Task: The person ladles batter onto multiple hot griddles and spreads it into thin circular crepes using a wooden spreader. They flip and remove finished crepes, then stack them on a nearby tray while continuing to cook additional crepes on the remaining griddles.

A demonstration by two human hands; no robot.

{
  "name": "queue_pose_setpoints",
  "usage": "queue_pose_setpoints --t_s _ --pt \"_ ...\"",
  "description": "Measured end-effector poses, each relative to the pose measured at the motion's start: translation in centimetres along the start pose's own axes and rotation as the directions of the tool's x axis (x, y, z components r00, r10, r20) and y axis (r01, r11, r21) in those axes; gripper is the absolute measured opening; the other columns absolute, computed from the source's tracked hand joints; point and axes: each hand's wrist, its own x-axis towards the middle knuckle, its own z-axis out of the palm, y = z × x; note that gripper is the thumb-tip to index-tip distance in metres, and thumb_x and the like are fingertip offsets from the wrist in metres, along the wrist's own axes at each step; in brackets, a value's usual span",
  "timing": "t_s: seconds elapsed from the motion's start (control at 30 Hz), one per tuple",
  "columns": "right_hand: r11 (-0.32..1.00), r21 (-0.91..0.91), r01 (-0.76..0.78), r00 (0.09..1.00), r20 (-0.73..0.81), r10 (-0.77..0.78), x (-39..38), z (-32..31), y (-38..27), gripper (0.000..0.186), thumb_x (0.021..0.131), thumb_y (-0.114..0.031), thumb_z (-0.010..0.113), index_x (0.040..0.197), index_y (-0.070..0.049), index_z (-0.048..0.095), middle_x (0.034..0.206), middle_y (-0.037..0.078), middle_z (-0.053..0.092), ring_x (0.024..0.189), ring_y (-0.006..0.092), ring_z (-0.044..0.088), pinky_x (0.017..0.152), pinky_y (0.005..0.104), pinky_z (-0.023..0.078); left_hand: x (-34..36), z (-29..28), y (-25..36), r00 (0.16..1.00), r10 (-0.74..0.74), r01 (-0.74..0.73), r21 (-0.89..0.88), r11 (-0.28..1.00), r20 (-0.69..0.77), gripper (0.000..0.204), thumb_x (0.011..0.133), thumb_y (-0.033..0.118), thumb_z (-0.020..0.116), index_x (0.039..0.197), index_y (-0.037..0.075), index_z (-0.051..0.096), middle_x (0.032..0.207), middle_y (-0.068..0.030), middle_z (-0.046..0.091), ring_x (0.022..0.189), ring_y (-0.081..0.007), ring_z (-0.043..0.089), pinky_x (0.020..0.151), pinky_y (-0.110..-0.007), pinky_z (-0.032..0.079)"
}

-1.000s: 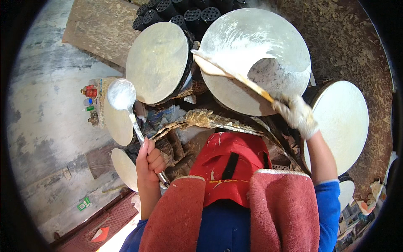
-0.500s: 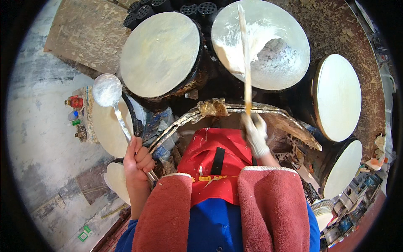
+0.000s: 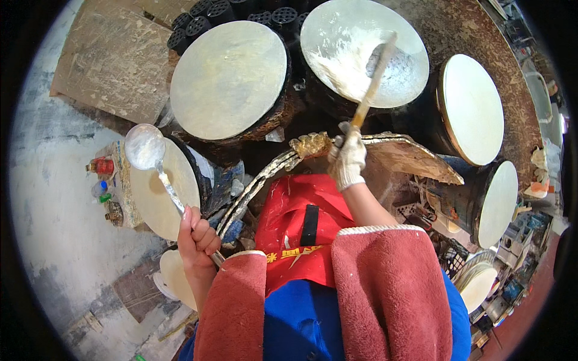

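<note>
My bare left hand (image 3: 197,237) is closed round the handle of a metal ladle (image 3: 145,147). White smears coat the ladle's bowl, which hangs over a pale round disc (image 3: 161,204). In a white cotton glove, my right hand (image 3: 348,157) grips a wooden stick (image 3: 376,81) by its dark yellow lower end. The stick slants up to the right, its far end over a round shallow pan (image 3: 415,75). White batter-like stuff (image 3: 337,66) is spread over the pan's left part, beside a bare grey patch at its right.
Several pale discs top dark drums around me, one big disc (image 3: 229,78) at the far left. Between me and the drums curves a rough crusted rim (image 3: 259,174). Black coal briquettes (image 3: 220,12) stand behind. Small bottles (image 3: 102,166) sit at the left, a rack of discs (image 3: 478,283) at the right.
The stick's far end has swung right and nearer, and the stick now tilts. My right hand has shifted slightly left and farther away. The left hand still holds the ladle; the whole view has turned a little.
</note>
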Motion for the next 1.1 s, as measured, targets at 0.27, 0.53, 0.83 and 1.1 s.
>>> queue_pose_setpoints --t_s 0.27,0.53,0.83,1.1 --pt "0.974 -0.227 0.021 0.993 0.114 0.005 0.2 2.3 0.3 0.032 0.089 -0.041 0.049 0.085 -0.010 0.055 0.054 -0.002 0.043 0.036 0.0086 0.034 0.033 0.0235 0.028 0.9 0.2 0.7 0.998 -0.040 0.036 0.061 0.997 0.057 0.032 0.097 0.031 0.034 0.069 0.016 0.035 0.044 0.0091 0.019 0.032 -0.0026 0.015 0.029 -0.020 0.016" --pt "0.998 0.015 -0.054 0.994 0.100 0.052 0.3 -1.8 -5.4 0.035 0.092 -0.043 0.042 0.082 -0.011 0.054 0.054 -0.004 0.038 0.037 0.0070 0.028 0.032 0.0214 0.025 1.7 2.5 0.3 0.996 -0.047 0.038 0.121 0.992 0.071 0.033 0.097 0.032 0.033 0.068 0.016 0.034 0.043 0.0090 0.017 0.032 -0.0029 0.013 0.030 -0.020 0.015" --pt "0.910 -0.407 -0.076 0.977 0.151 0.149 -1.0 -6.8 -2.0 0.035 0.090 -0.043 0.047 0.087 -0.011 0.061 0.056 -0.003 0.048 0.037 0.0064 0.036 0.033 0.0218 0.026 1.9 5.9 -2.1 0.986 -0.158 0.146 0.174 0.974 0.057 0.035 0.097 0.036 0.034 0.067 0.017 0.033 0.044 0.0087 0.017 0.033 -0.0034 0.013 0.031 -0.020 0.014" --pt "0.946 -0.306 -0.105 0.976 0.150 0.157 1.5 -10.7 -13.3 0.036 0.091 -0.042 0.043 0.086 -0.009 0.055 0.054 -0.004 0.040 0.035 0.0062 0.026 0.032 0.0220 0.022 2.8 8.6 -5.2 0.972 -0.208 0.187 0.181 0.966 0.107 0.034 0.097 0.035 0.033 0.068 0.016 0.034 0.043 0.0078 0.018 0.032 -0.0044 0.014 0.030 -0.021 0.015"
